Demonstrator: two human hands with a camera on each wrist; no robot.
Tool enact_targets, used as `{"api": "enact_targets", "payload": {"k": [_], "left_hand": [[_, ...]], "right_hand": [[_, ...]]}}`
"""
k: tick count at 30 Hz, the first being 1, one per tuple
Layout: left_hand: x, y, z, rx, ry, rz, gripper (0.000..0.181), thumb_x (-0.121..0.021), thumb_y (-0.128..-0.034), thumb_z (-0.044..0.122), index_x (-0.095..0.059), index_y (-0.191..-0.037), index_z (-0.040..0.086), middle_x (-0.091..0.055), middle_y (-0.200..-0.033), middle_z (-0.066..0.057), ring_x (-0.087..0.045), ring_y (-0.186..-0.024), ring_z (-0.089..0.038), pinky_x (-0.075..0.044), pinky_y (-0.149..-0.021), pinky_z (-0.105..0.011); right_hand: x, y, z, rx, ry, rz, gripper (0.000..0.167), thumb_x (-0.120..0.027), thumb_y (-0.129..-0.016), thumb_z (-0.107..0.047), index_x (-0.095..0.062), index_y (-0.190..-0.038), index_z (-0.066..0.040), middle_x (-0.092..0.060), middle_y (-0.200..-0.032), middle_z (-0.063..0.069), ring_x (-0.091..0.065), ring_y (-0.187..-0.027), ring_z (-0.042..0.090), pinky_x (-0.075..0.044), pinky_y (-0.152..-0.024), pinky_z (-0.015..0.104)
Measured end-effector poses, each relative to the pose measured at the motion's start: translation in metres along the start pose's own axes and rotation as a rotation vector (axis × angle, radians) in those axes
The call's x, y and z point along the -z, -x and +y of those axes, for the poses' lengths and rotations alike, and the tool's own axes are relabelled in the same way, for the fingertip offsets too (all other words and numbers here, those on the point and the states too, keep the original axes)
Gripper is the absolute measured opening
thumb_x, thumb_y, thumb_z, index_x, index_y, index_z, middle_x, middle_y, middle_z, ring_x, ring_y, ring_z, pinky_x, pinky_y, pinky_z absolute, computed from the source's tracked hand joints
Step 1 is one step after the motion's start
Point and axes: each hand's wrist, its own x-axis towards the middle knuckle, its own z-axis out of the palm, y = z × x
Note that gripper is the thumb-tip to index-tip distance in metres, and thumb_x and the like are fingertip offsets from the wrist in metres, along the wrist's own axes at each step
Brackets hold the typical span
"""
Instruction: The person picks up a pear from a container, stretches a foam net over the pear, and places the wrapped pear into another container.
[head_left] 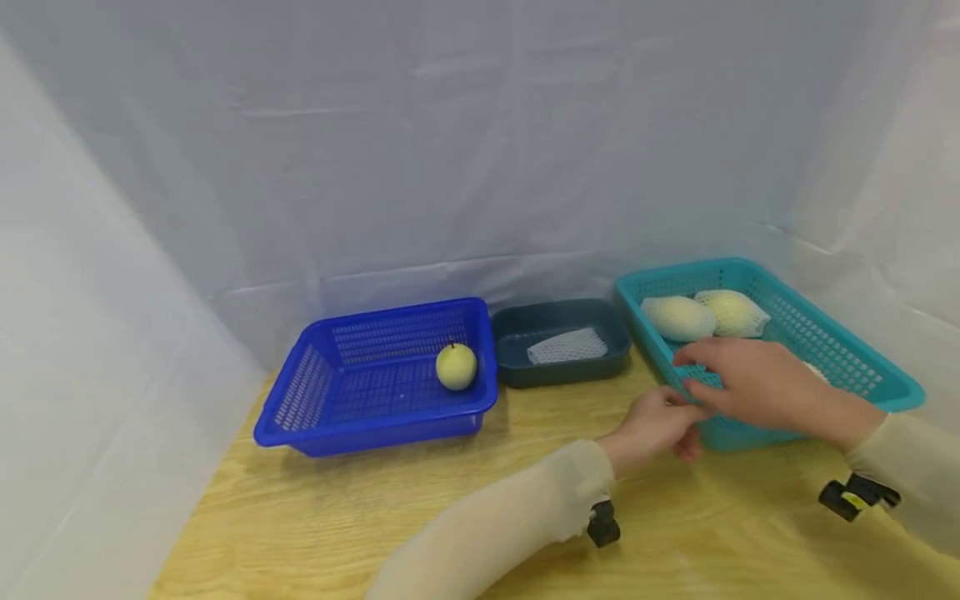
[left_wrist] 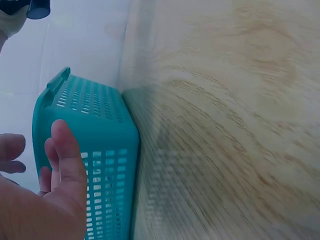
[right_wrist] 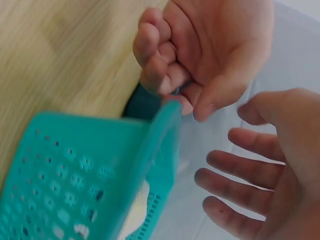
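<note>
My right hand (head_left: 761, 385) hangs over the near left part of the teal basket (head_left: 840, 346). Its fingers are apart and bare in the right wrist view, where the hand (right_wrist: 285, 170) holds nothing. Beside the basket's near left corner is my left hand (head_left: 656, 427), fingers loosely bent; its palm (right_wrist: 215, 45) shows no object. Inside the teal basket lie two pale yellow fruits in white foam nets, one left (head_left: 678, 318) and one right (head_left: 731, 313). A further pale piece (head_left: 816, 372) is mostly hidden behind the right hand.
A blue basket (head_left: 375, 425) on the left holds one bare yellow pear (head_left: 456, 367). Between the baskets stands a dark green tray (head_left: 517, 375) with a flat white foam net (head_left: 567, 346) inside. White sheeting (head_left: 465, 167) encloses the wooden table (head_left: 315, 517).
</note>
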Motion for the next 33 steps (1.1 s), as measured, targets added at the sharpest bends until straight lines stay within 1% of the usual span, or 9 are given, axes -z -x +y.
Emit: {"api": "enact_targets", "payload": {"k": [2, 4, 7, 9, 13, 16, 22, 27, 33], "left_hand": [[0.007, 0.003, -0.001, -0.009, -0.016, 0.000, 0.016, -0.071, -0.0919, 0.021, -0.060, -0.086, 0.012, -0.069, -0.076, -0.024, -0.059, -0.050, -0.019, -0.059, -0.067, -0.048], [0.014, 0.007, -0.001, -0.025, -0.028, -0.010, 0.012, -0.068, -0.0921, 0.017, -0.060, -0.086, 0.011, -0.069, -0.078, -0.021, -0.064, -0.055, -0.027, -0.060, -0.065, -0.045], [0.026, 0.014, -0.003, -0.047, -0.048, -0.016, 0.009, -0.065, -0.0925, 0.014, -0.060, -0.086, 0.010, -0.064, -0.073, -0.009, -0.069, -0.066, -0.038, -0.059, -0.061, -0.039], [0.034, 0.020, -0.003, -0.060, -0.067, -0.017, 0.009, -0.064, -0.0930, 0.012, -0.060, -0.085, 0.010, -0.062, -0.070, -0.006, -0.070, -0.069, -0.041, -0.059, -0.059, -0.037], [0.052, 0.034, -0.005, -0.063, -0.120, -0.023, 0.010, -0.064, -0.0943, 0.012, -0.061, -0.085, 0.011, -0.064, -0.071, -0.010, -0.067, -0.061, -0.032, -0.058, -0.058, -0.036], [0.067, 0.045, -0.004, -0.072, -0.158, -0.038, 0.008, -0.063, -0.0945, 0.013, -0.061, -0.087, 0.011, -0.065, -0.074, -0.013, -0.066, -0.060, -0.028, -0.058, -0.058, -0.034], [0.092, 0.063, -0.001, -0.095, -0.226, -0.049, 0.005, -0.064, -0.0948, 0.014, -0.061, -0.091, 0.012, -0.063, -0.073, -0.005, -0.063, -0.058, -0.020, -0.054, -0.055, -0.029], [0.112, 0.075, 0.002, -0.134, -0.305, -0.028, 0.004, -0.064, -0.0955, 0.015, -0.062, -0.093, 0.012, -0.064, -0.074, -0.002, -0.064, -0.061, -0.016, -0.053, -0.055, -0.029], [0.133, 0.088, 0.003, -0.201, -0.341, 0.007, 0.004, -0.064, -0.0925, 0.010, -0.062, -0.092, 0.007, -0.061, -0.073, 0.001, -0.059, -0.060, -0.010, -0.048, -0.054, -0.022]], "right_hand": [[-0.003, 0.001, -0.005, -0.003, -0.010, 0.048, 0.022, -0.068, -0.094, -0.024, -0.070, -0.116, -0.021, -0.072, -0.108, -0.002, -0.064, -0.079, 0.008, -0.050, -0.059, 0.029], [-0.006, 0.002, -0.009, -0.005, -0.035, 0.096, 0.020, -0.069, -0.094, -0.023, -0.070, -0.114, -0.021, -0.072, -0.105, -0.003, -0.065, -0.083, 0.011, -0.050, -0.061, 0.030], [-0.009, 0.003, -0.017, -0.022, -0.110, 0.149, 0.016, -0.067, -0.096, -0.021, -0.070, -0.112, -0.021, -0.071, -0.100, -0.006, -0.063, -0.082, 0.010, -0.049, -0.061, 0.028], [-0.011, 0.003, -0.022, -0.033, -0.169, 0.170, 0.014, -0.065, -0.097, -0.021, -0.070, -0.110, -0.021, -0.070, -0.096, -0.007, -0.062, -0.079, 0.007, -0.047, -0.060, 0.026], [-0.014, 0.003, -0.031, -0.059, -0.260, 0.175, 0.011, -0.063, -0.100, -0.023, -0.069, -0.109, -0.022, -0.068, -0.092, -0.010, -0.059, -0.076, 0.003, -0.047, -0.059, 0.025], [-0.018, 0.004, -0.036, -0.072, -0.310, 0.162, 0.012, -0.062, -0.101, -0.024, -0.069, -0.110, -0.021, -0.069, -0.094, -0.009, -0.059, -0.076, 0.002, -0.049, -0.061, 0.025], [-0.029, 0.007, -0.043, -0.090, -0.402, 0.148, 0.013, -0.061, -0.101, -0.024, -0.069, -0.110, -0.019, -0.070, -0.096, -0.008, -0.059, -0.076, -0.001, -0.050, -0.062, 0.024], [-0.035, 0.007, -0.050, -0.101, -0.459, 0.135, 0.013, -0.061, -0.102, -0.025, -0.068, -0.109, -0.019, -0.070, -0.096, -0.008, -0.061, -0.076, -0.001, -0.051, -0.063, 0.025], [-0.041, 0.004, -0.059, -0.101, -0.484, 0.124, 0.012, -0.062, -0.101, -0.025, -0.069, -0.108, -0.018, -0.070, -0.095, -0.007, -0.062, -0.077, 0.000, -0.052, -0.062, 0.024]]}}
